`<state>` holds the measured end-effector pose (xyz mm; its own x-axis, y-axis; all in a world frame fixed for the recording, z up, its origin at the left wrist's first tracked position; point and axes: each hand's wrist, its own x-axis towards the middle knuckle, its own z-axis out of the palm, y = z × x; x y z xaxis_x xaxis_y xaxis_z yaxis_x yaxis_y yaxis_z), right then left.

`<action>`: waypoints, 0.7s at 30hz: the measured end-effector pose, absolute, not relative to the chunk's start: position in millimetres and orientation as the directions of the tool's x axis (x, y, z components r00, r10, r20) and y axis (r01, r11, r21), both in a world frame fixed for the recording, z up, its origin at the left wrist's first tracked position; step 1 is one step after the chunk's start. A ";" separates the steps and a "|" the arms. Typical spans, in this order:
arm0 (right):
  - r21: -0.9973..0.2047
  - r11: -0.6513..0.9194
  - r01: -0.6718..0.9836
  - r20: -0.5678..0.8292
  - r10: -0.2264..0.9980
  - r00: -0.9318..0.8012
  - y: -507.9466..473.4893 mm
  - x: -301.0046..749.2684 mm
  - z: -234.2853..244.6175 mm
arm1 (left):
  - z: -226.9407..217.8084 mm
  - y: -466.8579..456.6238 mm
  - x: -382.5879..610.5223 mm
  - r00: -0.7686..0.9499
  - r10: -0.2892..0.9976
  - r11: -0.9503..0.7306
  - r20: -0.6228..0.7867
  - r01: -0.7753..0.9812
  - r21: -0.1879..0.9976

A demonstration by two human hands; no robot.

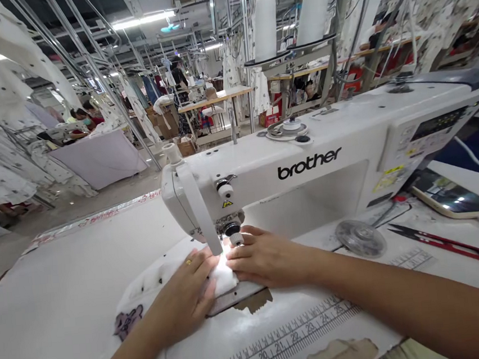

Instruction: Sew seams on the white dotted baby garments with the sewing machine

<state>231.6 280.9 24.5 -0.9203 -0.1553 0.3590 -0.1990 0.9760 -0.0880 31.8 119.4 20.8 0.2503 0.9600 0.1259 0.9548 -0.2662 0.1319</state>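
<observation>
Bare forearms across a sewing table — both hands flat;
left hand and right hand pressed open, not grasping, on white printed fabric beneath the head of a Brother sewing machine; red thread snips lay right.

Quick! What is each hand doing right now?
Left hand: open, pressing flat on the white fabric.
Right hand: open, also pressing flat on it, holding nothing in its grip.
</observation>
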 end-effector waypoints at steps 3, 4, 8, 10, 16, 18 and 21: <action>-0.134 0.973 -0.188 0.330 -0.134 -0.934 281.1 232.0 26.3 | 21.4 119.6 31.4 0.238 0.965 -0.252 0.106 0.957 0.141; -0.147 0.972 -0.185 0.322 -0.130 -0.938 281.2 232.2 27.0 | 21.6 119.5 31.4 0.231 0.968 -0.245 0.102 0.959 0.146; -0.178 0.967 -0.183 0.299 -0.124 -0.946 282.2 233.2 28.1 | 22.0 119.8 31.6 0.224 0.969 -0.238 0.102 0.959 0.155; -0.186 0.966 -0.178 0.293 -0.119 -0.949 283.0 233.7 27.9 | 21.6 120.2 31.5 0.223 0.969 -0.238 0.107 0.959 0.156; -0.203 0.968 -0.144 0.258 -0.089 -0.962 285.5 234.6 27.7 | 21.2 120.1 29.1 0.223 0.967 -0.243 0.127 0.954 0.178; -0.208 0.969 -0.136 0.255 -0.080 -0.964 286.3 235.0 27.5 | 20.9 120.4 25.6 0.239 0.962 -0.260 0.132 0.949 0.179; -0.207 0.971 -0.117 0.279 -0.056 -0.959 288.1 235.8 26.9 | 21.4 122.6 17.9 0.271 0.952 -0.291 0.141 0.944 0.153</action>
<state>235.8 288.1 26.9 -0.9588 -0.0556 0.2786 -0.1166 0.9713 -0.2073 17.9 122.6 21.4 0.2706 0.9524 0.1407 0.9444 -0.2910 0.1532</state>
